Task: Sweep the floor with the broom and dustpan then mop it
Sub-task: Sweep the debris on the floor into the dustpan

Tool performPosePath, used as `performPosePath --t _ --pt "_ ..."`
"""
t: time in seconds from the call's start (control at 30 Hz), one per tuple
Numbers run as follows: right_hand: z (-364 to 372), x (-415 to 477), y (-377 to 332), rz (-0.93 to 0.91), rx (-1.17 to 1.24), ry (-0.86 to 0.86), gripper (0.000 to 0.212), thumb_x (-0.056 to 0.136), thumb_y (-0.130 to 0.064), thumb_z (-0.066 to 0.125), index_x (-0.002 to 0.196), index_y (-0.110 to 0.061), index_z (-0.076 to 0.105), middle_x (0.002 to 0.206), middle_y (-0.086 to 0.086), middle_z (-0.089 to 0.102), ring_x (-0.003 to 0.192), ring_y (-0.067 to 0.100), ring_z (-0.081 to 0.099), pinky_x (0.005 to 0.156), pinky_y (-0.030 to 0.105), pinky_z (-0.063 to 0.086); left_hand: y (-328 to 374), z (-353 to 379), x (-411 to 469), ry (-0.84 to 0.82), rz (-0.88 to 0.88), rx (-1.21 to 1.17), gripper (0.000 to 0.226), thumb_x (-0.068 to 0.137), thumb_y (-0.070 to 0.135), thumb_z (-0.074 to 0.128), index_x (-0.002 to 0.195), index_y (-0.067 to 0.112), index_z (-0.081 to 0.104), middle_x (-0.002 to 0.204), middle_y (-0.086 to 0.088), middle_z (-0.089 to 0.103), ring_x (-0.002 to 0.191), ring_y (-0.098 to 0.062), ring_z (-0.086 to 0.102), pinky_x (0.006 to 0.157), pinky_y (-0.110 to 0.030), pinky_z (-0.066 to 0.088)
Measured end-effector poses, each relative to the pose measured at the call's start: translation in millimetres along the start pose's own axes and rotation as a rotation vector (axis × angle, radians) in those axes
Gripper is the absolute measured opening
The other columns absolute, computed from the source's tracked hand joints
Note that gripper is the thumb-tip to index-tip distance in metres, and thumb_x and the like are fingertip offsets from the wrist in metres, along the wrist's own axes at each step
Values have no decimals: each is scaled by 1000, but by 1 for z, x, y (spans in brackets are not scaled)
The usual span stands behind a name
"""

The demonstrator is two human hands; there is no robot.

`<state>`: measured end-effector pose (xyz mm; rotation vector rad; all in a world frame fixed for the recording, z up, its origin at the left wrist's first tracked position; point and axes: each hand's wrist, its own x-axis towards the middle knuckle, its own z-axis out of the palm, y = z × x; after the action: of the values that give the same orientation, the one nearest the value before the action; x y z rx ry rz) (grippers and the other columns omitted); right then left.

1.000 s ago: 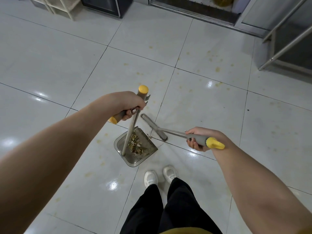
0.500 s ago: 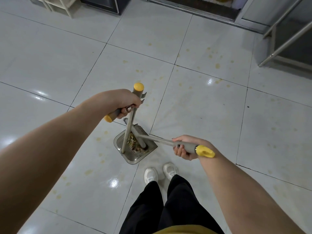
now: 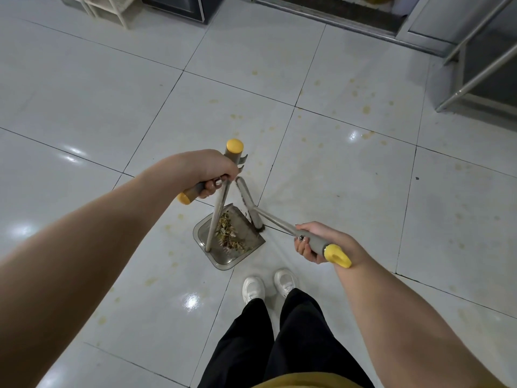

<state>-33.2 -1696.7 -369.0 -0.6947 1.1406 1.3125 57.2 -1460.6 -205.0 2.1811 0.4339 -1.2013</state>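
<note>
Gripping a grey, yellow-capped dustpan (image 3: 221, 263), left hand (image 3: 212, 172), right hand (image 3: 316, 242) gripping matching broom (image 3: 247, 200)

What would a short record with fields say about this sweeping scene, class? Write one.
Left hand: grips the dustpan handle
Right hand: grips the broom handle near its yellow end
Dustpan: holds a pile of debris
Broom head: at the dustpan's open edge
Floor: pale tiles with yellowish stains
Mop: not in view

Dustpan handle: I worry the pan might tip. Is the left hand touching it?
Touching. The head view shows the left hand with its fingers curled round the grey grip of the dustpan handle.
</note>
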Motion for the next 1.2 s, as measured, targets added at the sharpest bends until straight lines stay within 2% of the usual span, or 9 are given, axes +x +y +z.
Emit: performPosePath --t 0.13,0.3,0.5,0.73,0.93,1.2 --pt "13 5 12 32 -82 -4 38 94 -40 47 71 -9 46 49 -1 49 29 6 46 29 14 38 -3 1 -1 -1 3 -9 30 87 12 46 60 12 35 53 -2 32 29 -10 26 34 -12 26" --pt "10 -12 8 58 -118 -40 43 95 -39 46 66 -7 47 47 0 47 27 5 44 26 14 36 -7 1 -3 0 6 -21 29 87 12 47 59 11 36 51 -2 33 28 -9 27 33 -12 26" --pt "-3 -35 -5 4 -173 70 40 94 -41 46 70 -10 44 46 -1 46 26 5 42 25 12 33 -16 2 -8 -2 3 -21 30 87 12 46 59 11 36 51 -2 33 28 -9 27 34 -12 26" --pt "10 -28 1 -100 -154 131 41 95 -42 46 70 -10 44 45 -2 47 26 3 44 26 12 35 -33 2 -13 -1 15 -21 30 86 12 48 58 11 36 50 -3 32 34 -13 27 37 -15 27" --pt "8 -16 2 -174 -248 220 39 95 -43 45 72 -11 45 46 -2 50 27 4 44 29 10 36 -42 5 -17 -6 7 -21 32 87 12 47 57 12 35 49 -2 32 36 -14 27 39 -15 26" --pt "5 21 11 -189 -92 156 35 96 -38 44 75 -10 41 47 2 50 28 7 44 30 11 37 -56 9 -21 48 -22 -21 30 84 13 49 58 12 35 50 -3 30 35 -14 25 40 -16 25"
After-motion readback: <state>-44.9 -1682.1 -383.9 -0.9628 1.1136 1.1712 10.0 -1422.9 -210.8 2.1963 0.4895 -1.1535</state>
